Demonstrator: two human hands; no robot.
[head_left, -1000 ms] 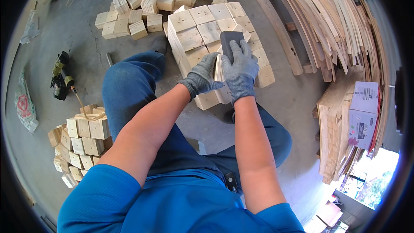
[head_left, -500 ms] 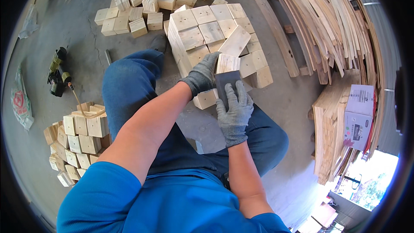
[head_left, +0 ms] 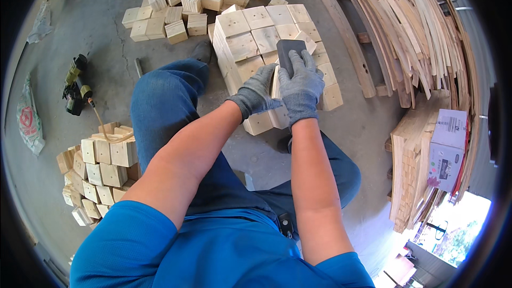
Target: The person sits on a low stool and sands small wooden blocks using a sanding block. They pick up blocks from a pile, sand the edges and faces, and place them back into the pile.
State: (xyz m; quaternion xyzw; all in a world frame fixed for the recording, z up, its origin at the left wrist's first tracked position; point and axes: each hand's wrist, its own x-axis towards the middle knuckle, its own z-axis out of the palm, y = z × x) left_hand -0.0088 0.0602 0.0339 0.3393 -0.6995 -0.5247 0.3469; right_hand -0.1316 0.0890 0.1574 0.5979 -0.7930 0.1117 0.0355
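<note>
Head view.

Reader: Which structures appear, from largest to smallest?

Author: Long, pale brown timber strips [head_left: 405, 26] lie heaped along the far right. Left of them stands a squared stack of pale wooden blocks [head_left: 241, 47]. Loose, cut cubes of pale wood [head_left: 192, 0] are scattered at the far left of the stack; a smaller cluster of pale wooden blocks [head_left: 113, 175] sits at the near left, with a green-and-black hand tool [head_left: 73, 98] on its far side.

Reader: And the hands?

Author: The grey-gloved left hand [head_left: 256, 89] is narrowly curled about a pale, layered wooden piece [head_left: 276, 84], only an edge of which shows. The grey-gloved right hand [head_left: 302, 86] grasps a dark grey rectangular block [head_left: 284, 54] from above. The wooden piece lies between the hands, over the stack's near part; contact with the stack is hidden.

Reader: Which step is this?

Author: Probably rubbing the dark block along the wooden piece. A further stroke would call for a steady left hand, its fingertips clear, and level pressure from the right.
</note>
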